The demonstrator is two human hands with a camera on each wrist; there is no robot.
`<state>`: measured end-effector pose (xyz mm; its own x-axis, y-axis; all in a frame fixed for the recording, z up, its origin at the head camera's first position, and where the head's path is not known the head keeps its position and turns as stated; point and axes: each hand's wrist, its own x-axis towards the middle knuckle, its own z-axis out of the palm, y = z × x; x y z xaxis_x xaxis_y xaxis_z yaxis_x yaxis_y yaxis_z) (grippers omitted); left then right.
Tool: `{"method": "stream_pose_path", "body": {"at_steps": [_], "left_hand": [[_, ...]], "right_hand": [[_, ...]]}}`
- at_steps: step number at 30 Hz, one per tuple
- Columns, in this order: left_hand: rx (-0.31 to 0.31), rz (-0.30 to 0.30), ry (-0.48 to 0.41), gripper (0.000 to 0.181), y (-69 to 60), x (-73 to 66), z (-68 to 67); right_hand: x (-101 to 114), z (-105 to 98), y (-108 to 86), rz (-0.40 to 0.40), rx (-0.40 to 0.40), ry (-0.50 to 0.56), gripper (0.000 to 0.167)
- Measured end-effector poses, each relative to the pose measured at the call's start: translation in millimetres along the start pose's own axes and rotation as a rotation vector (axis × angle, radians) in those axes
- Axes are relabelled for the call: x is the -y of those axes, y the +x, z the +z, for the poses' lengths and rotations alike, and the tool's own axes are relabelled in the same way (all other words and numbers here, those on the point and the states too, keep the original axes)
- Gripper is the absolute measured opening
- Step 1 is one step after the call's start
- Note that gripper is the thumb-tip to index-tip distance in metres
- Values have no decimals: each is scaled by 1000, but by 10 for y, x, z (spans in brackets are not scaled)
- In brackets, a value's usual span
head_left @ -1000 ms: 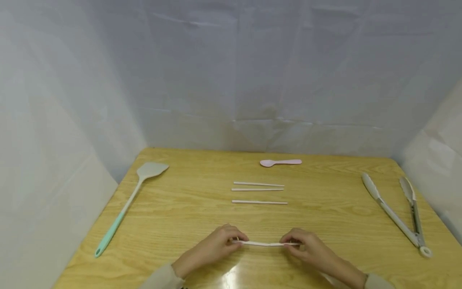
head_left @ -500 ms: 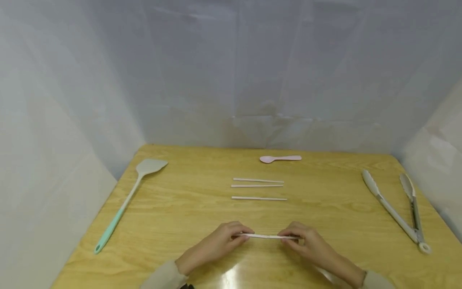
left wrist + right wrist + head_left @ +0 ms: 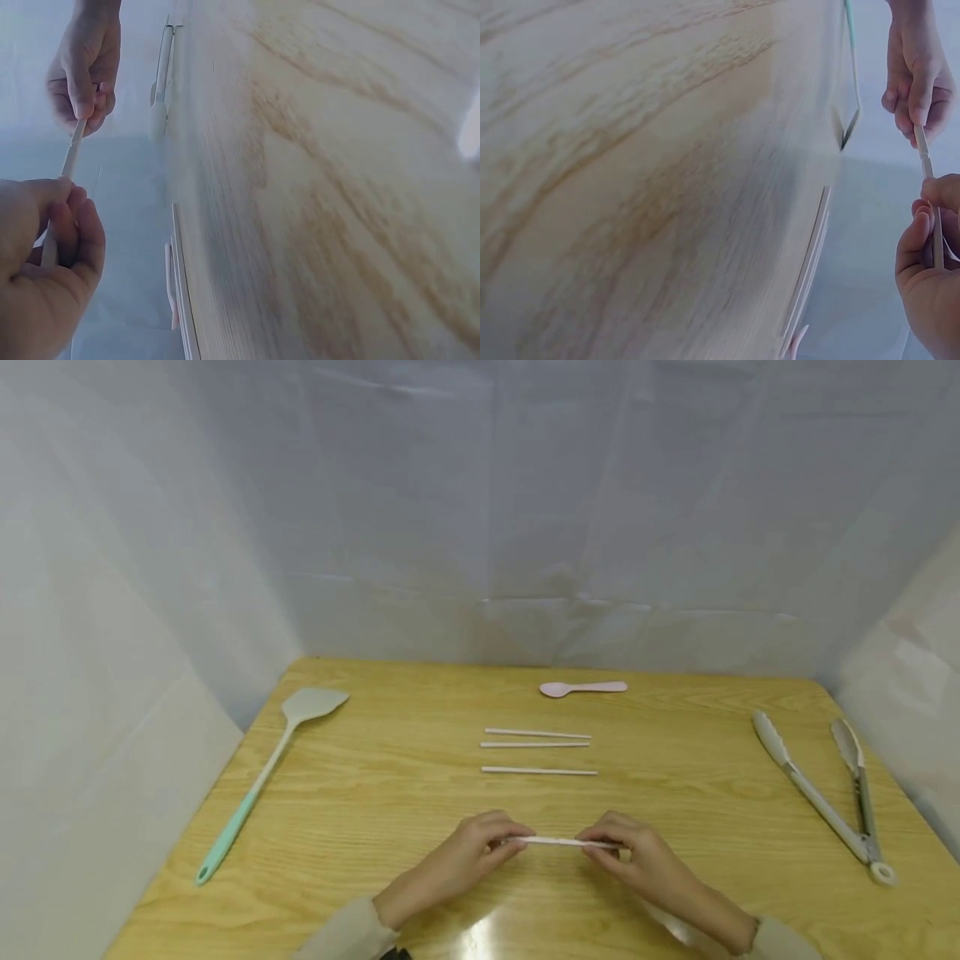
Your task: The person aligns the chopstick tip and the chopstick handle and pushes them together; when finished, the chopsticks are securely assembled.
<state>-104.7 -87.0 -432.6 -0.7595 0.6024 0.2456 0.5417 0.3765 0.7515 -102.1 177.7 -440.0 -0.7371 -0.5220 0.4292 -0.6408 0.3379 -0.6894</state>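
A thin white chopstick [image 3: 553, 841] in two sections is held level above the table's front part. My left hand [image 3: 476, 847] pinches its left section between thumb and fingers. On the other side my right hand [image 3: 633, 852] grips the right section the same way. Both wrist views show a seam on the chopstick [image 3: 73, 146] between the hands; whether the sections are fully joined, I cannot tell. Curled fingers of each hand hide the outer parts. Beyond the hands three similar chopsticks [image 3: 538, 771] lie sideways on the wooden table [image 3: 390, 760], two close together and one nearer me.
A pink spoon [image 3: 583, 689] lies near the back edge. At the left is a spatula [image 3: 311, 703] with a mint-green handle. Spread metal tongs [image 3: 825, 814] lie at the right. Pale sheeting [image 3: 487, 510] stands behind the table and along both sides.
Both hands have shifted a little away from me, the left one also rightward. The chopstick's two sections, bent at the middle a second ago, now lie in a straight line.
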Motion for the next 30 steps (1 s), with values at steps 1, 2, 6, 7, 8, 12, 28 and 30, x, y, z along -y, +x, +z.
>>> {"method": "stream_pose_path", "body": {"at_steps": [1,2,6,7,8,12,28,30], "left_hand": [[-4,0,-1,20,1,-4,-1],[-9,3,-3,20,2,-7,-3],[-29,34,-13,19,-6,-11,-9],[-37,47,-15,19,-9,-10,-10],[-44,59,-16,19,-12,-11,-11],[-92,114,-6,18,-25,-10,-12],[-199,243,50,15,-20,80,-32],[-201,253,61,15,-19,90,-29]], "right_hand": [[-2,0,5,-9,-8,-1,17],[-3,0,9,-18,-16,-3,18],[-2,1,30,-61,-36,-6,20],[2,0,37,-66,-39,-7,20],[5,1,44,-73,-42,-9,20],[36,-13,76,-92,-43,-17,20],[60,9,218,-137,-35,-28,18],[49,23,223,-153,-43,-23,18]]}}
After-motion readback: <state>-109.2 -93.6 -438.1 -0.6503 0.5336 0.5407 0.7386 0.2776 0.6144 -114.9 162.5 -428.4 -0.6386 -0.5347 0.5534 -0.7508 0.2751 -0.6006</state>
